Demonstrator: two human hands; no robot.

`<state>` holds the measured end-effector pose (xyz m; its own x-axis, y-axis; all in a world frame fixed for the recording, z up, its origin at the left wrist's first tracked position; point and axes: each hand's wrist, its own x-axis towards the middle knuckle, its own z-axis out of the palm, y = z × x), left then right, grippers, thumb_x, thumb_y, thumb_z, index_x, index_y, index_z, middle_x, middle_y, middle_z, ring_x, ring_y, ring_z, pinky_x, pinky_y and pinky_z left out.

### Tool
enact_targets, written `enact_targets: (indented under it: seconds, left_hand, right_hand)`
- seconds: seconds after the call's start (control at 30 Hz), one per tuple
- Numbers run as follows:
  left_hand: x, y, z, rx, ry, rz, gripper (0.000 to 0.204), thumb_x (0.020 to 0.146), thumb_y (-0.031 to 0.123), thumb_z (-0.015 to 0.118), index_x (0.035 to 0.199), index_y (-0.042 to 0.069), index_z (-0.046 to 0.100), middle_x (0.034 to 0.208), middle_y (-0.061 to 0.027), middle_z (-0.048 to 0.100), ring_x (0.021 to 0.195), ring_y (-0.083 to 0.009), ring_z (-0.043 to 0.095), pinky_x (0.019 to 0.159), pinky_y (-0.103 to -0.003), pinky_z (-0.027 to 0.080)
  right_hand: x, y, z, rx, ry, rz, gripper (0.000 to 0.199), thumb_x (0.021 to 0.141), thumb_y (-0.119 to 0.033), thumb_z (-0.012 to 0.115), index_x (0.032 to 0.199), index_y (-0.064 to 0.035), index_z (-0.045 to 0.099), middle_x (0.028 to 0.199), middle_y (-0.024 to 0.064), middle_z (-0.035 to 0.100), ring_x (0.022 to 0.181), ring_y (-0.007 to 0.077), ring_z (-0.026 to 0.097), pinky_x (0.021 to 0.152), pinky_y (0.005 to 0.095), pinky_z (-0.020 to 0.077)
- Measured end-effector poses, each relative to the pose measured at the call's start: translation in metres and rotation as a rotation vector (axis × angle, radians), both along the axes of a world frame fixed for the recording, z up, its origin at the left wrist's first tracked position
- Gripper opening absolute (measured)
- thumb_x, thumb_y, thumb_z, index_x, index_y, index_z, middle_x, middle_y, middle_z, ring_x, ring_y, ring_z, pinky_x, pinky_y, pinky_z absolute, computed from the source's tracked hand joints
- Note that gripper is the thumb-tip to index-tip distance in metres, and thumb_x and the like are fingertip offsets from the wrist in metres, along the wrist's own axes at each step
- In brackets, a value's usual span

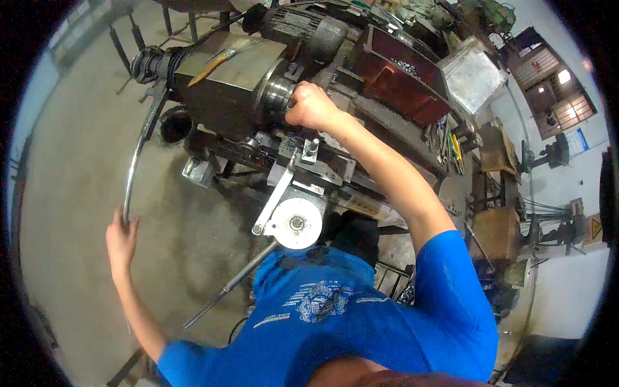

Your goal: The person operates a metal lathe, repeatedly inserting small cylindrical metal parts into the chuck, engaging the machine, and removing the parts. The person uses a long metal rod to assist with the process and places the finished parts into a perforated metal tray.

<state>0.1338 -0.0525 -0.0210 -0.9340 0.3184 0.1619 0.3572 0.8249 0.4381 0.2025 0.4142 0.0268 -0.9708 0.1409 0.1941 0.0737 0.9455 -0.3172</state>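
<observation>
Rod (137, 151) in left hand (120, 238); right hand (311, 106) on chuck (278, 93) (red bin (396, 80) w/ parts).

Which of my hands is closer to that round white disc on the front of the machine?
Right. Your right hand grips the metal chuck above the white disc. Your left hand is farther off, holding the end of the long curved metal bar.

A big gray machine (245, 84) stands on the smooth concrete floor (71, 193). A paintbrush (219, 59) lies on its flat top. A red tray (400, 80) sits at the back with small metal bits (407, 65) inside.
</observation>
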Motion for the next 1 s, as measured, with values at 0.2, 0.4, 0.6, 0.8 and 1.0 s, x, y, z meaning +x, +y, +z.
enact_targets:
  seconds: [0.2,0.4,0.6,0.8,1.0]
  left_hand:
    - [-0.013,-0.002,-0.008,-0.047,0.014,-0.027,0.030,0.077,0.020,0.064,0.088,-0.003,0.048,0.053,-0.0171,0.046,0.048,-0.0324,0.042,0.050,-0.040,0.038]
    - [-0.010,-0.005,-0.010,-0.113,0.126,0.010,0.031,0.077,0.019,0.063,0.095,-0.002,0.050,0.059,-0.0189,0.052,0.058,-0.0355,0.052,0.054,-0.042,0.041]
    - [-0.012,0.003,-0.003,-0.227,0.065,0.056,0.027,0.078,0.016,0.061,0.099,0.001,0.053,0.068,-0.0196,0.056,0.066,-0.0362,0.056,0.059,-0.044,0.044]
    - [-0.123,-0.087,-0.020,-0.635,0.256,0.262,0.020,0.074,0.010,0.053,0.093,0.008,0.059,0.080,-0.0155,0.061,0.077,-0.0337,0.059,0.064,-0.042,0.047]
    - [-0.218,-0.100,-0.028,-0.561,0.134,0.465,0.030,0.076,0.014,0.052,0.105,0.011,0.058,0.103,-0.0127,0.060,0.096,-0.0300,0.057,0.079,-0.041,0.045]
  right_hand:
    - [-0.007,-0.002,-0.003,-0.139,-0.091,-0.147,0.026,0.051,-0.017,0.062,0.063,0.0058,0.059,0.071,0.0253,0.059,0.072,0.0374,0.061,0.068,0.0398,0.0498]
    - [-0.018,-0.002,0.001,-0.181,0.000,-0.213,0.030,0.053,-0.023,0.063,0.061,0.0060,0.058,0.068,0.0257,0.058,0.069,0.0382,0.061,0.065,0.0399,0.0502]
    - [-0.023,0.011,0.014,-0.048,0.073,0.093,0.015,0.061,-0.013,0.057,0.058,0.0017,0.058,0.056,0.0139,0.056,0.053,0.0229,0.058,0.050,0.0328,0.0456]
    - [-0.027,0.018,0.014,-0.357,-0.022,0.029,0.018,0.061,-0.011,0.060,0.063,0.0053,0.055,0.058,0.0110,0.055,0.053,0.0133,0.058,0.049,0.0276,0.0455]
    - [-0.027,0.018,0.022,-0.356,-0.026,-0.185,0.027,0.059,-0.021,0.062,0.072,0.0020,0.063,0.066,0.0158,0.061,0.064,0.0223,0.062,0.058,0.0312,0.0483]
